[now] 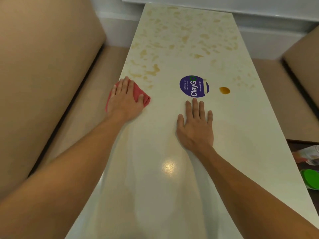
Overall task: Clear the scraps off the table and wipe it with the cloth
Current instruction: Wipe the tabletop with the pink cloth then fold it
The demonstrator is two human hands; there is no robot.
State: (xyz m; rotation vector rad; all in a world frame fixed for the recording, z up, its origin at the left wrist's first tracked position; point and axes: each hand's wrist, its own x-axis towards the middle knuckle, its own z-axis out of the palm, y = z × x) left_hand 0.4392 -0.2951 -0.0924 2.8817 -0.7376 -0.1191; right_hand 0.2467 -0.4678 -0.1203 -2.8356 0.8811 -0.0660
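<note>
Looking down a long white table [172, 187] set between tan bench seats [43, 66]. Pressed the left hand [125, 99] flat onto the red cloth [137, 89] at the table's left edge, fingers straight and close together, thumb out to the right, cloth bunched under the palm and poking out on both sides. Saw tan smears [151, 70] just beyond the cloth and scattered over the far half of the table. Read, near the middle, on a round purple sticker [193, 86]: "ClayGo" in white with a green ring at the last letter, "Clean as you go" beside it, and a smaller, fainter line, apparently "Let's keep our pantries clean". Found a strip of pale tape [205, 87] across the sticker's right rim. Rested the right hand [196, 126] palm-down on bare tabletop just short of the sticker, fingers straight, slightly apart, gripping nothing. Noted an amber blob [224, 90] right of the sticker, apart from it. Glimpsed, past the table's right edge, a pale packet [309, 156] and a green round thing [311, 178], both too blurred to read.
</note>
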